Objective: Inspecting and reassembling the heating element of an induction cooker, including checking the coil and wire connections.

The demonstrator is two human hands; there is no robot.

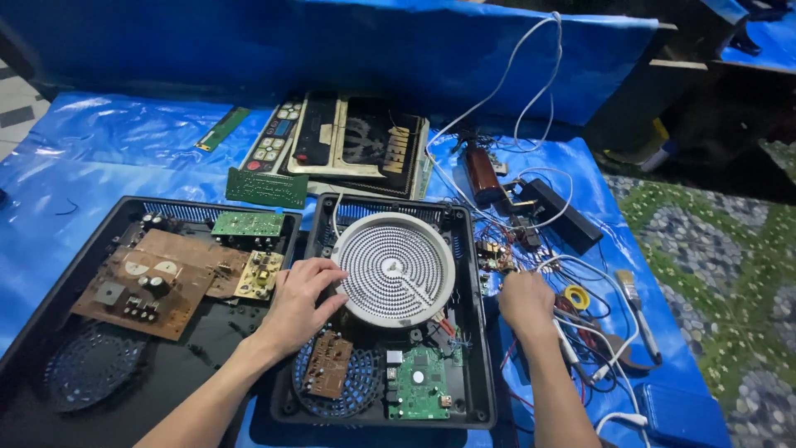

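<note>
My left hand rests with spread fingers on the left rim of a round white heating coil plate, which sits tilted in an open black cooker housing. My right hand is curled over the housing's right edge among loose wires, beside a small circuit piece; whether it grips anything is hidden. Below the coil lie a green circuit board and a brown board.
A second open black housing at the left holds a large brown board and small green boards. Behind lie control panels. At the right: tangled wires, a black adapter, a brush, a yellow tape roll, all on blue tarp.
</note>
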